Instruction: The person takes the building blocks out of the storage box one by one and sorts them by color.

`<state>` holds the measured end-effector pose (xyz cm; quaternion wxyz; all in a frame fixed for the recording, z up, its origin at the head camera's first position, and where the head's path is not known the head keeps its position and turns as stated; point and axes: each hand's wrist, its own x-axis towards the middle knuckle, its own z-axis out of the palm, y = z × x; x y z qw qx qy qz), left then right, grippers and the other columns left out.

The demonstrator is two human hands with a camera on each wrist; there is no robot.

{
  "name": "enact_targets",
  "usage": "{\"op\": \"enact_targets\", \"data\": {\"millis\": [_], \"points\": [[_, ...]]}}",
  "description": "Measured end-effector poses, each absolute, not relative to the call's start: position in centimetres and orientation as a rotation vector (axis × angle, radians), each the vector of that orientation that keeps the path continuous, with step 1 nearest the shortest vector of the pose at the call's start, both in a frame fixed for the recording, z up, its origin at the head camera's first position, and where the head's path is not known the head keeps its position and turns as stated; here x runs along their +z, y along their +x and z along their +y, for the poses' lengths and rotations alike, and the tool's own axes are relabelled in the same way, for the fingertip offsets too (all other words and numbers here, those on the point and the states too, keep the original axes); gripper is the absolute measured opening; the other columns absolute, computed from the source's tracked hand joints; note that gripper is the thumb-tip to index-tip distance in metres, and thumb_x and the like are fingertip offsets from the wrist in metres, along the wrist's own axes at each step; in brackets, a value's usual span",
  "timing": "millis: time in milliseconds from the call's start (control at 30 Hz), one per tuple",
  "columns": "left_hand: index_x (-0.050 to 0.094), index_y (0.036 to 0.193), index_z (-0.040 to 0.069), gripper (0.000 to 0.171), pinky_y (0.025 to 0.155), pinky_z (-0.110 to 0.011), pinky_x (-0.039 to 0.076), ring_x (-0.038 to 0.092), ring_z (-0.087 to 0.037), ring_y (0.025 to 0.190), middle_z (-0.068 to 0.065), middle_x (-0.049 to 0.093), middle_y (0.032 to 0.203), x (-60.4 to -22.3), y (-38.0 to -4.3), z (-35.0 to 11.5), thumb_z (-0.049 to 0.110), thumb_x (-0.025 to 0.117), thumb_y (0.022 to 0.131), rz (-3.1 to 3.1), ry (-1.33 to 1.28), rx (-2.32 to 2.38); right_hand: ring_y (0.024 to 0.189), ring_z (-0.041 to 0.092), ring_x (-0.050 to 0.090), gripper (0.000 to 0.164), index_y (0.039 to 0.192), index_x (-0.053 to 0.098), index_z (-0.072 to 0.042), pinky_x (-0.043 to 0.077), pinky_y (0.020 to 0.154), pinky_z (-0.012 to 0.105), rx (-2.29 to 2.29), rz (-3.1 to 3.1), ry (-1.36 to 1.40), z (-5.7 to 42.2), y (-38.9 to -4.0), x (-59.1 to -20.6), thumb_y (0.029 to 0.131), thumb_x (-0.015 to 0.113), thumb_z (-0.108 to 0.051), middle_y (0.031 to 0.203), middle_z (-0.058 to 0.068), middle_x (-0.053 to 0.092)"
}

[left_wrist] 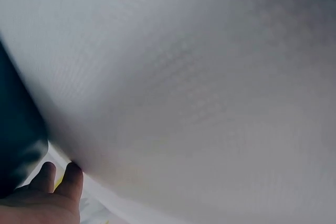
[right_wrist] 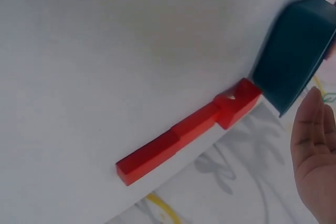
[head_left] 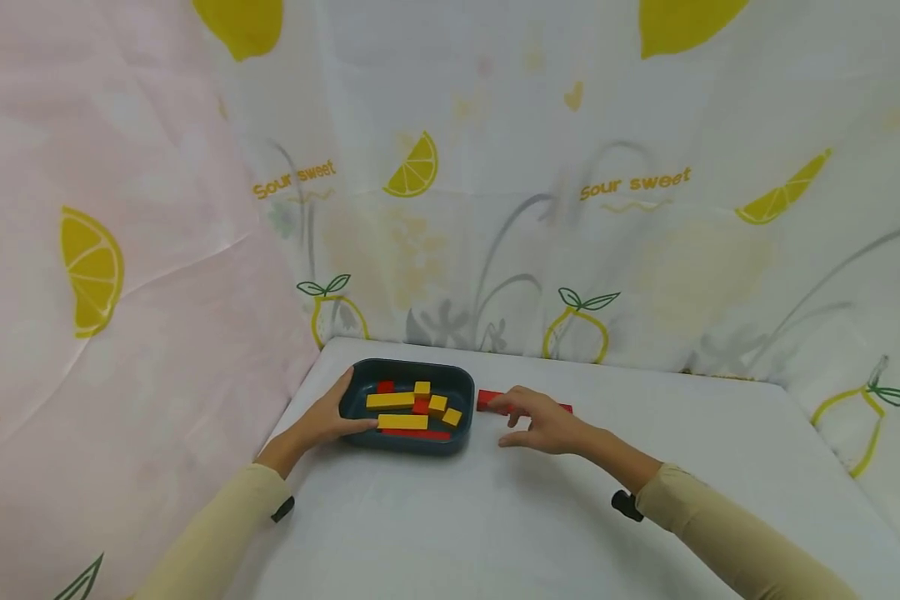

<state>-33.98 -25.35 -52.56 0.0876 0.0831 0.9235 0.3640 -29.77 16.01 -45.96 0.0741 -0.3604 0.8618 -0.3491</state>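
Note:
My left hand (head_left: 328, 417) grips the left end of a dark blue rectangular dish (head_left: 465, 408), thumb over the inside and fingers along the outer wall. In the left wrist view, fingertips (left_wrist: 71, 179) show beside the dish's dark side. Inside the dish lie yellow bars (head_left: 390, 402), several small yellow cubes (head_left: 437, 405) and red blocks (head_left: 418, 434). To the right, my right hand (head_left: 543, 423) hovers with loosely bent fingers, holding nothing. It partly covers a row of red blocks (head_left: 489, 398) behind it. The right wrist view shows these red blocks (right_wrist: 173, 142) end to end, beside the dish.
A white cloth (head_left: 420, 525) covers the table. Lemon-print fabric (head_left: 495, 233) hangs behind the table's back edge and along its left side. Dark cylindrical pieces (head_left: 627, 505) stick out beside both sleeves.

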Motion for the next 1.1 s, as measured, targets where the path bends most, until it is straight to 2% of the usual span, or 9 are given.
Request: {"op": "enact_targets", "data": {"millis": [167,333,500,600,833,967,1100], "points": [[-0.002,0.160,0.012,0.124,0.116,-0.066,0.022,0.026,-0.042,0.142,-0.021,0.008,0.165,-52.8,-34.0,-25.2,0.058,0.077,0.076,2.748,0.257,1.102,0.098,0.027,0.065,0.050,0.132,0.059,-0.011,0.057,0.077,0.023,-1.094,2.570,-1.087,14.2,-30.4,-46.5,0.087,0.077,-0.023,0.115,0.005,0.062],[-0.002,0.160,0.010,0.125,0.117,-0.064,0.022,0.027,-0.042,0.143,-0.023,0.008,0.165,-52.8,-33.9,-25.3,0.057,0.078,0.076,2.757,0.276,1.119,0.101,0.028,0.061,0.044,0.128,0.062,-0.010,0.055,0.077,0.020,-1.155,2.592,-1.092,11.8,-31.1,-47.3,0.088,0.075,-0.024,0.115,0.014,0.062],[-0.002,0.160,0.011,0.125,0.116,-0.064,0.023,0.029,-0.041,0.141,-0.022,0.010,0.165,-52.9,-33.9,-25.3,0.057,0.078,0.076,2.773,0.285,1.108,0.102,0.032,0.060,0.046,0.127,0.062,-0.005,0.056,0.084,0.037,-1.185,2.605,-1.100,9.6,-31.7,-48.0,0.089,0.075,-0.026,0.116,0.018,0.062],[-0.002,0.160,0.011,0.126,0.116,-0.065,0.023,0.029,-0.042,0.140,-0.023,0.010,0.164,-52.8,-33.9,-25.2,0.059,0.077,0.075,2.767,0.284,1.103,0.103,0.029,0.062,0.045,0.127,0.063,-0.005,0.055,0.089,0.040,-1.151,2.622,-1.109,8.6,-31.9,-48.1,0.088,0.075,-0.024,0.116,0.016,0.064],[-0.003,0.160,0.015,0.124,0.116,-0.065,0.024,0.030,-0.041,0.140,-0.021,0.011,0.165,-52.9,-34.0,-25.3,0.058,0.078,0.076,2.764,0.259,1.119,0.103,0.026,0.063,0.044,0.129,0.061,-0.003,0.055,0.088,0.024,-1.164,2.592,-1.088,6.4,-33.0,-48.0,0.090,0.073,-0.018,0.119,0.016,0.063],[-0.003,0.160,0.014,0.125,0.116,-0.065,0.023,0.029,-0.042,0.140,-0.022,0.010,0.165,-52.9,-34.1,-25.4,0.059,0.078,0.075,2.767,0.274,1.117,0.099,0.023,0.065,0.043,0.126,0.063,-0.001,0.055,0.085,0.022,-1.135,2.553,-1.075,5.6,-33.3,-48.3,0.088,0.075,-0.015,0.116,0.015,0.065],[-0.002,0.160,0.014,0.125,0.116,-0.065,0.022,0.028,-0.041,0.142,-0.021,0.009,0.165,-53.0,-33.9,-25.4,0.058,0.078,0.075,2.765,0.274,1.119,0.097,0.023,0.064,0.042,0.124,0.064,-0.002,0.057,0.087,0.028,-1.088,2.554,-1.079,4.9,-33.6,-48.6,0.087,0.076,-0.016,0.113,0.013,0.067]]}}
